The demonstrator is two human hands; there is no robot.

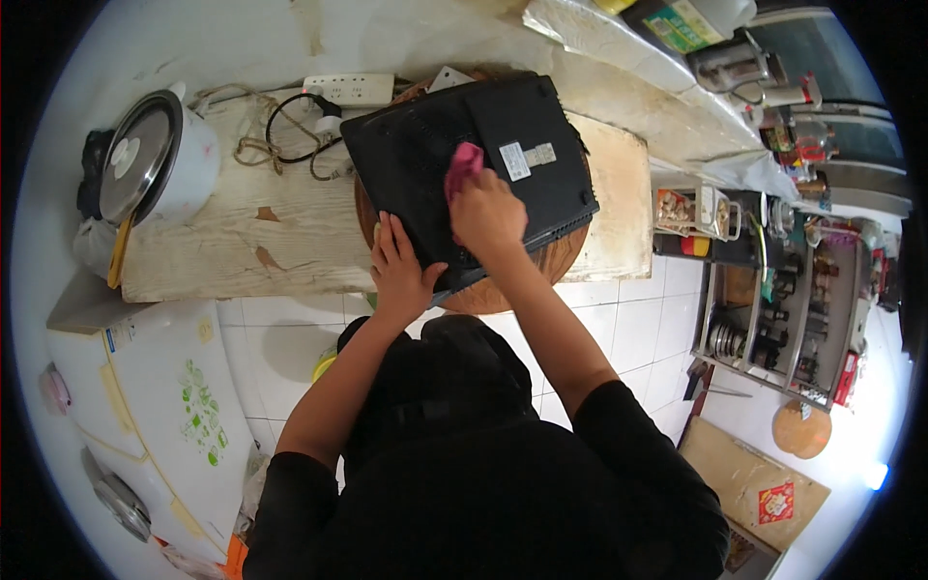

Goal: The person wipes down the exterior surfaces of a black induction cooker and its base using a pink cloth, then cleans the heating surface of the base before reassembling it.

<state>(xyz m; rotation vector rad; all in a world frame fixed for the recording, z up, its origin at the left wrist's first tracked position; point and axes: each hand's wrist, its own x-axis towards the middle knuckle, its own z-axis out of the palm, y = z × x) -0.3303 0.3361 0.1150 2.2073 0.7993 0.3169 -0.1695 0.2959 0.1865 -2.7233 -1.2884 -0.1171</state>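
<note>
A black appliance that looks like an upturned induction cooker [428,138], with small feet, vent slots and two labels bearing writing, lies tilted over a round wooden board [573,254]. My right hand [489,214] is closed on a pink cloth [464,168] and presses it to the black surface near the middle. Fingers of my left hand [401,272] rest flat on the appliance's near left edge, with the thumb spread apart. Part of the cloth is hidden under my right hand.
The worn wooden table [304,254] carries a white power strip [348,89], a black cable [270,127], a cord and a lidded pot [177,167] at left. A white refrigerator [174,406] stands below left. Shelving [794,319] with kitchen items and a plastic basket [707,210] are at right.
</note>
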